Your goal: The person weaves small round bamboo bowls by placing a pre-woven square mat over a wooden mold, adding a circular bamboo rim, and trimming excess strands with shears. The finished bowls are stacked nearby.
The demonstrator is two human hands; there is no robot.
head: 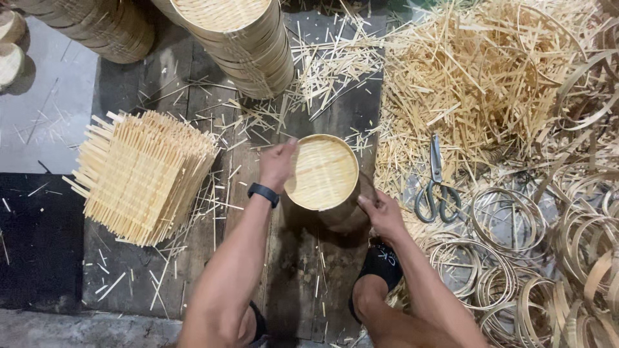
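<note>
Our left hand [277, 164] grips the round woven bamboo tray [322, 172] by its rim — our right hand [382, 212] clasps beneath, steadying it.

To the left lies a stack of square woven bamboo mats [143, 177], their slat ends sticking out on all sides. At the top stand tall piles of finished round steamers [242, 38]. On the right a big heap of loose bamboo strips [477, 77] covers the ground, with grey scissors [437, 183] just below it and many thin bamboo rings [516, 258] nearby.
</note>
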